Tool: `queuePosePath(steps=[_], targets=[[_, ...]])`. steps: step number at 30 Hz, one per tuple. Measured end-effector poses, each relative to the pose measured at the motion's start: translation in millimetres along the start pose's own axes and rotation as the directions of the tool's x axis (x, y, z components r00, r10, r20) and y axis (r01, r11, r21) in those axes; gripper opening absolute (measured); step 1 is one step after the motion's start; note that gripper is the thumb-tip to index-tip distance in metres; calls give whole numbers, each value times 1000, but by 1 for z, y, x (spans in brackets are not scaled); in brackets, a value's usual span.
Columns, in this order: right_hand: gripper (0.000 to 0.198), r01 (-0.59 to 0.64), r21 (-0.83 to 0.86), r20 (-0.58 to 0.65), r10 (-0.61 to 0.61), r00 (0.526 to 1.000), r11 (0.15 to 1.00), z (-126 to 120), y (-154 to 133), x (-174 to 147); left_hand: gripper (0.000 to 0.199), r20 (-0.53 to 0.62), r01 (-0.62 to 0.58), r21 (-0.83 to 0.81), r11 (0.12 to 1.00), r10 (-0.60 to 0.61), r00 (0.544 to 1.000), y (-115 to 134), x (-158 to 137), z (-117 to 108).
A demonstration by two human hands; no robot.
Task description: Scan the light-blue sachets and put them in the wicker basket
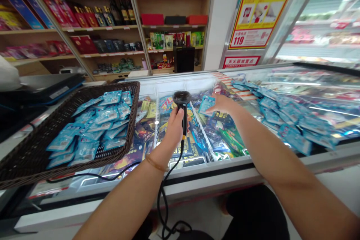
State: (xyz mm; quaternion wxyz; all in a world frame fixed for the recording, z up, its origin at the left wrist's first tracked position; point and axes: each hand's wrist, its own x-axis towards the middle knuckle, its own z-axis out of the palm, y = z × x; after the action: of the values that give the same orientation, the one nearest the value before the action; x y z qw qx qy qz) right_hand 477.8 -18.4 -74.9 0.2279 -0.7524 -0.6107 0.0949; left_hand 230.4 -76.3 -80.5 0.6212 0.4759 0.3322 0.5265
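My left hand [176,125] is wrapped round the handle of a black barcode scanner [182,99], held upright above the freezer; its cable hangs down in front. To the right, my right hand [222,104] grips a small blue packet [207,105] by its right edge, over the freezer's contents. More blue packets [105,116] lie heaped in a dark brown wicker basket [132,120] on the left. Another pile of blue packets [284,108] is spread over the glass lid on the right. Printing on the packets is too small to read.
The chest freezer [225,167] holds bagged goods parted by white wire dividers [201,127]. The scanner's black cable [165,195] loops past the front edge to the floor. Shelves [98,28] of boxes and bottles stand behind. A yellow-and-red poster [263,3] hangs at the back right.
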Motion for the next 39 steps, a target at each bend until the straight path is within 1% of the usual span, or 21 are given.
queuePosePath(steps=[2,3,4,6,7,9,10,12,15,17,19,23,27,29,31,35,39], targets=[[57,-11,152,-63,21,998,988,2,-3,2,45,3,3,-9,1000,-3,1000,0,0,-1],[59,-22,259,-81,44,996,966,3,-5,3,45,8,5,-14,1000,-5,1000,0,0,-1],[61,-24,385,-97,66,993,923,3,-6,3,45,15,6,-18,1000,-5,1000,0,0,-1],[66,-25,624,-74,91,993,781,3,-9,4,47,36,4,-20,1000,-3,999,1,-1,-1],[67,-34,710,-46,95,994,704,3,-11,4,48,51,1,-17,1000,-1,999,1,-1,-1],[67,-57,806,-8,108,994,589,2,-14,3,50,84,-5,-7,1000,5,996,2,-3,0],[66,-67,830,0,119,993,554,1,-15,2,50,104,-6,-1,1000,6,995,2,-4,0],[65,-73,851,3,134,991,520,0,-16,1,50,141,-3,0,1000,3,990,3,-6,2],[64,-62,853,-6,127,992,518,-3,-15,1,47,172,1,-22,1000,3,985,4,-9,4],[62,-48,855,-10,108,994,517,-4,-14,1,45,175,4,-31,1000,1,985,5,-11,4],[58,-42,867,-8,97,995,497,-5,-14,2,45,172,16,-28,999,-11,985,6,-12,4],[41,-35,909,-1,88,996,416,-6,-16,1,47,176,44,-23,999,-40,984,6,-13,4],[32,-65,942,25,126,992,328,-6,-19,1,44,193,4,-44,999,5,981,3,-11,4],[30,-69,945,28,132,991,321,-6,-21,0,44,221,-13,-37,999,21,975,1,-10,4],[30,-51,942,15,110,994,331,-5,-22,0,45,252,-13,-18,1000,17,968,-1,-9,3],[33,-14,938,-25,107,994,347,-7,-27,-3,48,297,4,19,1000,-9,955,0,-11,3],[32,34,934,-80,116,990,357,-10,-31,-5,46,316,13,18,1000,-18,948,0,-15,7]])
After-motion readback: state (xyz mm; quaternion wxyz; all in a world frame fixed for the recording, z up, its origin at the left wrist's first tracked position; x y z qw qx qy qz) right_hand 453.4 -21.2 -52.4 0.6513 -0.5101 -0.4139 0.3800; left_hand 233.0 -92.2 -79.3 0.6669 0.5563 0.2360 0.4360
